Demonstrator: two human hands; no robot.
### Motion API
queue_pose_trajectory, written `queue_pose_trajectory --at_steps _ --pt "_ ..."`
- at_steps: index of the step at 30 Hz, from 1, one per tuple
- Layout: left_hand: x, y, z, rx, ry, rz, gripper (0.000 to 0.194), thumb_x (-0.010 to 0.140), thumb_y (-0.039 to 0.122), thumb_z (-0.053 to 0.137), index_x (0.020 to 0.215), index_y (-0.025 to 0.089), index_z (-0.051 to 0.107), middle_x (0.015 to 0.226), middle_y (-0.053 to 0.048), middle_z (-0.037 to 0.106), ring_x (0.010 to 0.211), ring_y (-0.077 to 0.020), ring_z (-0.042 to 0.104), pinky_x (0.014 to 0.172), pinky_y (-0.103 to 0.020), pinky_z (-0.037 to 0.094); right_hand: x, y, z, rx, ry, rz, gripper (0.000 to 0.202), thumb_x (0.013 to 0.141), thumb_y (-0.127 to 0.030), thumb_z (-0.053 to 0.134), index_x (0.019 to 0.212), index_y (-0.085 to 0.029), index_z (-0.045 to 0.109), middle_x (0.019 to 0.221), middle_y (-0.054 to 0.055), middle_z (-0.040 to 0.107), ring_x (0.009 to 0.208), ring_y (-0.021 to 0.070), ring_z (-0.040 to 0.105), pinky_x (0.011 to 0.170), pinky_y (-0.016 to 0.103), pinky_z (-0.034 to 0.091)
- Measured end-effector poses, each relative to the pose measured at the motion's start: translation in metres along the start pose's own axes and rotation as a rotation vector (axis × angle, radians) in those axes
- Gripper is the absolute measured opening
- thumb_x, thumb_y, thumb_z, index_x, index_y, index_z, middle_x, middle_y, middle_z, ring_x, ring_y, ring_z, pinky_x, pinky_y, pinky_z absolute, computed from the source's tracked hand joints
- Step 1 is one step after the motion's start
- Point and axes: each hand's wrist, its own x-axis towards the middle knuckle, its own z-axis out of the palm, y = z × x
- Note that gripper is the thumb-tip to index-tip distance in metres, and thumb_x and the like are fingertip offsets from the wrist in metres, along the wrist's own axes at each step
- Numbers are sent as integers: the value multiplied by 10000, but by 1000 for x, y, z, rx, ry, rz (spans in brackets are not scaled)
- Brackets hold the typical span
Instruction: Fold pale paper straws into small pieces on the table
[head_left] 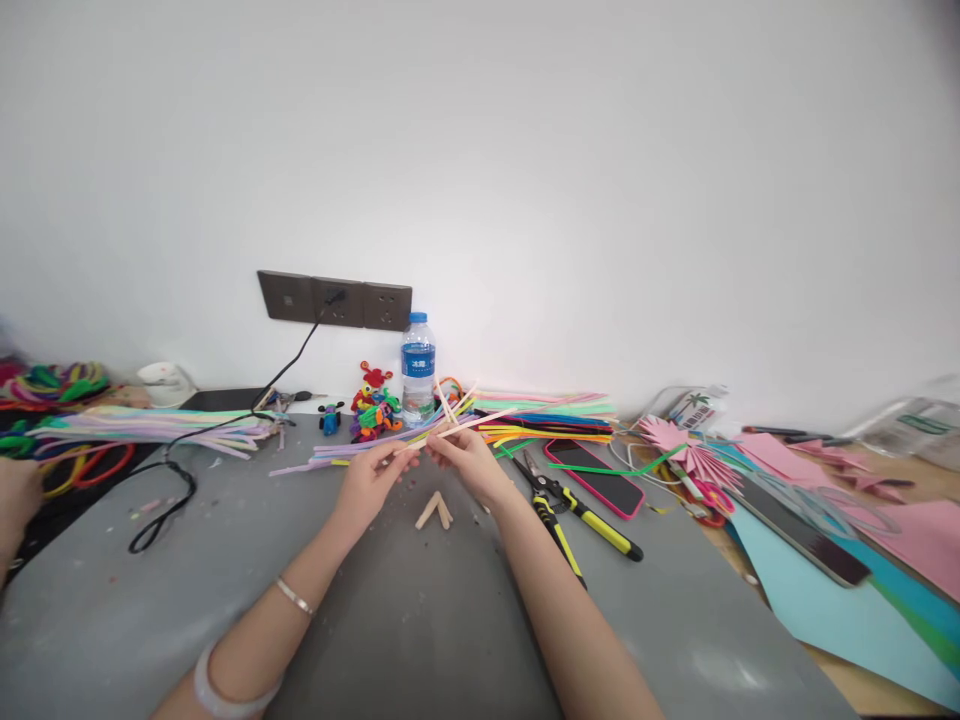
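Above the grey table (420, 640), my left hand (371, 485) and my right hand (471, 462) meet. Both pinch pale peach pipe cleaners (480, 422), whose loose ends stick out to the upper right and upward. The fingertips hide where the strands meet. Just below my hands lies a beige pipe cleaner piece (435, 510) bent into a V. Behind them, bundles of purple pipe cleaners (330, 457) and bright multicoloured pipe cleaners (551, 428) lie along the wall.
A water bottle (418, 370) stands by small colourful figures (375, 405). Yellow-handled pliers (574, 510) and a pink-cased phone (596, 477) lie to the right, near coloured paper (832, 610). A black cable (180, 480) crosses the left side. Another person's hand (19, 500) shows at the left edge.
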Motion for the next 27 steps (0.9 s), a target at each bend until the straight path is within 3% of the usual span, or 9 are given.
queue_pose_trajectory --at_steps 8,12,15,17,20,27 --pt "3 0 -3 -109 -36 -47 319 774 461 666 823 154 736 738 -51 708 627 -163 590 568 -248 462 -2 -9 2 -56 20 -73 246 731 -399 719 782 -175 633 644 -21 586 571 108 489 546 232 354" --pt "0 0 4 -508 2 -252 310 737 438 729 876 162 722 755 -30 672 672 -127 581 544 -208 453 -1 -8 8 -114 70 -179 198 764 -370 691 768 -182 627 688 -3 598 628 137 522 608 257 395" --pt "-1 -1 9 -816 31 -459 260 697 353 790 855 166 704 787 -5 657 655 -84 581 499 -163 430 -4 -7 15 -331 157 -359 125 837 -310 621 784 -197 628 740 22 601 697 164 545 654 279 415" --pt "0 -2 10 -930 46 -521 236 691 308 804 841 162 695 779 7 651 643 -69 585 481 -144 424 -8 -8 19 -510 111 -492 105 870 -270 584 800 -210 632 784 35 599 756 178 555 699 290 424" --pt "1 0 9 -981 56 -503 206 705 274 800 832 155 691 721 17 635 613 -69 583 477 -145 439 -12 -10 22 -680 11 -607 129 907 -248 536 836 -208 636 838 45 587 806 179 557 738 292 431" --pt "-2 4 9 -942 74 -488 261 630 213 846 837 151 700 734 7 670 623 -97 615 463 -164 457 -13 -9 19 -802 -1 -696 175 934 -253 502 844 -192 639 850 47 578 805 164 556 734 274 452"
